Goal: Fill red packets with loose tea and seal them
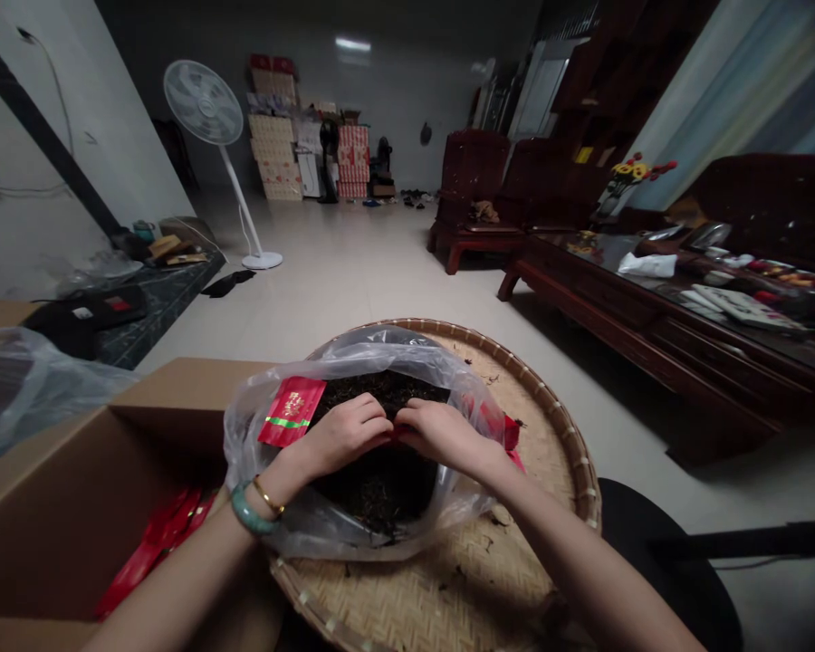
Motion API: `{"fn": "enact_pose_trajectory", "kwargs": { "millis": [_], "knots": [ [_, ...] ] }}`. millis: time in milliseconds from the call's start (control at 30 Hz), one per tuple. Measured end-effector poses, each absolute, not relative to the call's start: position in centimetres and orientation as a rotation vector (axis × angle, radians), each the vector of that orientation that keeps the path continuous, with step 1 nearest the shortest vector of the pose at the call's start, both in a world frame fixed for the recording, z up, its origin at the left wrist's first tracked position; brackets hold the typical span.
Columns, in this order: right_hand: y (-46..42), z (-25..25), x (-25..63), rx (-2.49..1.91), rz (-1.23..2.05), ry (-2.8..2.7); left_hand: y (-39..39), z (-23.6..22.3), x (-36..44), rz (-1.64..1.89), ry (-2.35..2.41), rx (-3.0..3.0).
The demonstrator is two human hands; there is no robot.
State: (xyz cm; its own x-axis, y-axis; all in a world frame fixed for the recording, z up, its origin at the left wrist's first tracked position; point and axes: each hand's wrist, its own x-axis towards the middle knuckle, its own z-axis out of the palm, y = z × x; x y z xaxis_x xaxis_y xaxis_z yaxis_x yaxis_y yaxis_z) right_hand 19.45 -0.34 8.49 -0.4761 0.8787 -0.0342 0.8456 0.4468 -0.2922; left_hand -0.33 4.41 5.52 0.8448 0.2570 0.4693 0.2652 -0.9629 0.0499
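My left hand (353, 430) and my right hand (441, 436) meet fingertip to fingertip above an open clear plastic bag (264, 525). Both are closed in a pinch on a small red packet (399, 433), mostly hidden by the fingers. Dark, dry, tea-like leaves (380, 498) fill the bag. Beside my left hand, a red packet with a green stripe and gold print (292, 412) lies at the bag's left side. More red packets (511, 435) show at its right, partly covered by plastic. Under the bag is a round woven bamboo tray (407, 602), with loose leaf bits scattered on it.
An open cardboard box (47, 507) with several red packets (159, 543) inside stands at left. To the right are a black round base (672, 561) and a long dark wooden table (652, 335). A white standing fan (227, 172) and stacked cartons (275, 154) are farther back.
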Motion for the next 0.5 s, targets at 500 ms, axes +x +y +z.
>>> {"fn": "enact_pose_trajectory", "kwargs": {
  "millis": [500],
  "knots": [
    [-1.0,10.6,20.6,-1.423,0.406,-2.532,2.2,5.7,-0.8,-0.539,-0.411,-2.909]
  ]
}}
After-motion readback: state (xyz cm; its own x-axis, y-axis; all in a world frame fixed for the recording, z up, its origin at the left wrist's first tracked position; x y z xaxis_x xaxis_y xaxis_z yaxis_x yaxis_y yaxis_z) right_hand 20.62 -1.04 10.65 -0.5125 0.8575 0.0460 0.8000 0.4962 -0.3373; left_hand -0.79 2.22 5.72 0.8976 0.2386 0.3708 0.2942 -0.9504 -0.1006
